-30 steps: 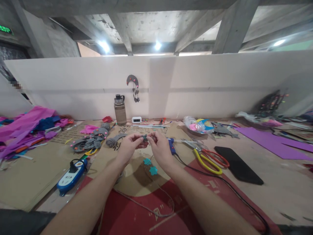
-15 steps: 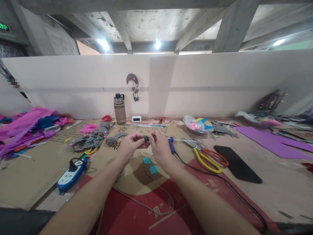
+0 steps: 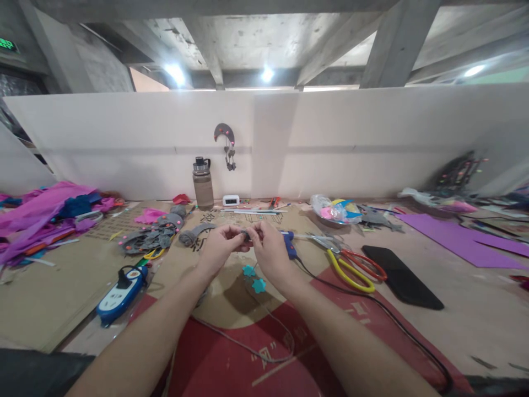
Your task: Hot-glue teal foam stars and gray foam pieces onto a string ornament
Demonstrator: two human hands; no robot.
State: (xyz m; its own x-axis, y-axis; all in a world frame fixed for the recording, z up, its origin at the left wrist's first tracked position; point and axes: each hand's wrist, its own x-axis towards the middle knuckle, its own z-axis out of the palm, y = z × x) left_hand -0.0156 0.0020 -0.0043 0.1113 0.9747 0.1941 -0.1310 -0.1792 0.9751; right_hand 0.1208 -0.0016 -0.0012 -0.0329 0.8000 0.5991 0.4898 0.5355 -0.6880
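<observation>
Concrete beams (image 3: 206, 10) and three lights (image 3: 267, 73) cross the top of the frame; below them, one white partition (image 3: 330, 127) spans its width. On the partition, left of centre: one grey moon (image 3: 223, 131) with pink and orange dots, small shapes (image 3: 231, 165) hanging from it on strings. At its foot: one bottle (image 3: 203, 188), upright; near it, one small white clock (image 3: 231, 200).

Centre of the frame, watched by me from afar: left hand (image 3: 221, 245) and right hand (image 3: 268, 242), side by side, fingertips nearly meeting. Item between them: one small dark piece (image 3: 246, 236), pinched by thumb and fingers of both hands and mostly covered; I cannot tell its shape.

Just below the hands: two teal flowers (image 3: 259, 285), near each other, over brown cardboard (image 3: 176, 267). Lower centre: one thin cord (image 3: 270, 361), looped across red print (image 3: 215, 364).

Left: one blue-and-white power strip (image 3: 120, 298), a black plug (image 3: 123, 280) seated in it; up and right of that, one grey felt cluster (image 3: 152, 237) with pink dots; at the far left edge, one heap of pink and blue cloth (image 3: 49, 204).

Right: one blue glue gun (image 3: 289, 243), partly hidden behind the right hand, its black cable (image 3: 374, 300) running to the lower right corner; one pair of scissors (image 3: 334, 248), yellow and red handles; one black phone (image 3: 401, 275), flat on the table (image 3: 475, 309); one purple sheet (image 3: 454, 240) at the right edge; one bowl (image 3: 334, 224) above the scissors, holding a clear plastic bag (image 3: 320, 205).
</observation>
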